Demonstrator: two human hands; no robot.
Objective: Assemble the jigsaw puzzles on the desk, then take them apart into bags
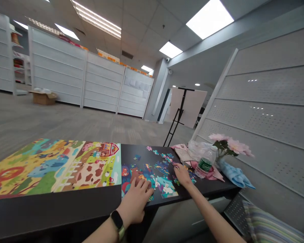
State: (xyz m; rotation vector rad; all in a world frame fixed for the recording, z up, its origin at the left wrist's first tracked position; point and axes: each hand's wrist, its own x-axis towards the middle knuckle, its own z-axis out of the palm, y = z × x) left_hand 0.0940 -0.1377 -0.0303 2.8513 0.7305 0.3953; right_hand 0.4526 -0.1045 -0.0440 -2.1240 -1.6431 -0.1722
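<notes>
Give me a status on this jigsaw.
Done: a cluster of puzzle pieces looks joined near the table's front edge, showing a white rabbit. In hand: the left hand rests on its near side, and the right hand is at pieces beside it. Left: scattered pieces farther back on the black table.

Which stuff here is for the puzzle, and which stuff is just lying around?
Puzzle stuff: puzzle pieces, farm picture.

Lying around: water bottle, pink flowers, blue cloth, cardboard box.
</notes>
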